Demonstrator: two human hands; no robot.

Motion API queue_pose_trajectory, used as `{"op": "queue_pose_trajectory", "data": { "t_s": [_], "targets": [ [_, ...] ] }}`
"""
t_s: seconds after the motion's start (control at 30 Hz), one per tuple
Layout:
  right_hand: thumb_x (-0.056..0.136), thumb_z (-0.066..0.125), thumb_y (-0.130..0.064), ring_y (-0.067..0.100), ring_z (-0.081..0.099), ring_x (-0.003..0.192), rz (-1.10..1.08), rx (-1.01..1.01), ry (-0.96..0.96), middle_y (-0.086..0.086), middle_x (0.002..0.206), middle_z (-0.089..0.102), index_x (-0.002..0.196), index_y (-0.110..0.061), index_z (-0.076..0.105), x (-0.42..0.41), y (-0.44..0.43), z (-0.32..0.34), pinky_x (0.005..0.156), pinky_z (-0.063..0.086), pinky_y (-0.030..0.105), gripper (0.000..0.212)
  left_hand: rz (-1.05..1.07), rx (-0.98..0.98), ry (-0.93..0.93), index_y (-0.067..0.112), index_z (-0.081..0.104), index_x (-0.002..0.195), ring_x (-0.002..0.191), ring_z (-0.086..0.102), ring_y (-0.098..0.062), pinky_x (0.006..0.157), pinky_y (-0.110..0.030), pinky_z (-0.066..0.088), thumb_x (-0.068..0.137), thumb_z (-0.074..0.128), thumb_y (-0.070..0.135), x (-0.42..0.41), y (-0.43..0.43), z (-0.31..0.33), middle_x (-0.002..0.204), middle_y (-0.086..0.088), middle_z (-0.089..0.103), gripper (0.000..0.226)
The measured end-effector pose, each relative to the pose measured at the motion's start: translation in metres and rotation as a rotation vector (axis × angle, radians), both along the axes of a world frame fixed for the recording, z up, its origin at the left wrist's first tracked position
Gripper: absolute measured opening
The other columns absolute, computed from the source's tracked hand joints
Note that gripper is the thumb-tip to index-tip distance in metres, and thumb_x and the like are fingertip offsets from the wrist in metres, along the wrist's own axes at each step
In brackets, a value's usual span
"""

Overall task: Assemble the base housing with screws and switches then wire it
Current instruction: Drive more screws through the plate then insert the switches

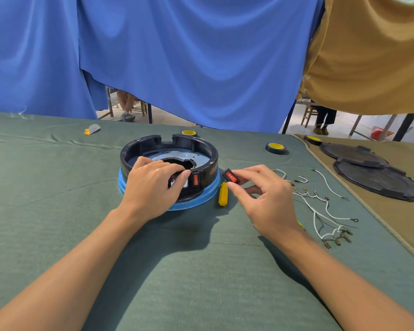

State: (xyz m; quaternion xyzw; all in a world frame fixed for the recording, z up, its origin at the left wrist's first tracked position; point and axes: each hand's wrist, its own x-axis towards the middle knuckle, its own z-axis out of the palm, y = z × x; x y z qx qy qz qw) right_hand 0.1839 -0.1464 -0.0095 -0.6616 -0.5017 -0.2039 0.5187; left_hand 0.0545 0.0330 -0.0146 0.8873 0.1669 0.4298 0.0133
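On the green cloth sits the housing; the left hand grips its wall by the fitted switch, the right hand pinches a second switch. Align squarely, then press evenly.

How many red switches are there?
2. One red switch sits in the front wall of the housing, which the left hand grips. The other switch is pinched in the right hand. The hands could hide more.
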Motion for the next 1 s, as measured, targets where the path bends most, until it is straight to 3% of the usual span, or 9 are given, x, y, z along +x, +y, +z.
{"op": "queue_pose_trajectory", "data": {
  "t_s": [0.4,0.57,0.7,0.87,1.0],
  "targets": [
    [0.080,0.077,-0.006,0.009,0.063,0.076,0.023,-0.005,0.039,0.002,0.089,0.066,0.097,-0.009,0.075,-0.004,0.001,0.000,0.063,0.051,0.012,0.017,0.011,-0.003,0.002,0.018,0.077,0.084,0.068,0.067,-0.020,0.078,-0.036,0.037,0.094,0.052,0.034,0.001,-0.004,0.001,0.073,0.004,0.074,0.032],
    [0.082,0.073,-0.002,0.005,0.065,0.086,0.175,-0.024,0.341,-0.001,0.094,0.066,0.091,-0.020,0.071,-0.005,0.002,0.003,0.068,0.050,0.012,0.020,0.007,-0.008,0.001,0.017,0.077,0.085,0.071,0.067,-0.020,0.080,-0.035,0.034,0.094,0.050,0.036,0.001,-0.007,0.002,0.075,0.004,0.075,0.035],
    [0.086,0.065,0.007,0.020,0.070,0.091,0.349,-0.035,0.533,0.007,0.101,0.062,0.095,-0.009,0.071,-0.003,0.004,0.004,0.086,0.056,0.036,0.019,0.012,-0.007,-0.009,0.015,0.077,0.091,0.076,0.068,-0.022,0.083,-0.035,0.034,0.093,0.050,0.036,0.002,-0.008,0.002,0.081,0.002,0.075,0.034],
    [0.089,0.057,0.010,0.020,0.067,0.093,0.524,-0.009,0.689,0.009,0.105,0.059,0.098,-0.008,0.072,-0.002,0.003,0.005,0.086,0.056,0.033,0.025,-0.083,0.154,-0.160,0.011,0.072,0.106,0.090,0.067,-0.023,0.086,-0.038,0.038,0.093,0.058,0.035,0.005,-0.023,0.010,0.098,0.002,0.073,0.031],
    [0.087,0.058,0.010,0.021,0.068,0.091,0.603,0.054,0.807,0.014,0.105,0.065,0.102,-0.006,0.071,0.000,0.003,0.007,0.081,0.054,0.028,0.025,-0.260,0.283,-0.142,0.012,0.074,0.097,0.076,0.064,-0.020,0.079,-0.037,0.043,0.092,0.064,0.039,0.014,-0.041,0.011,0.084,0.003,0.071,0.029]
  ]
}}
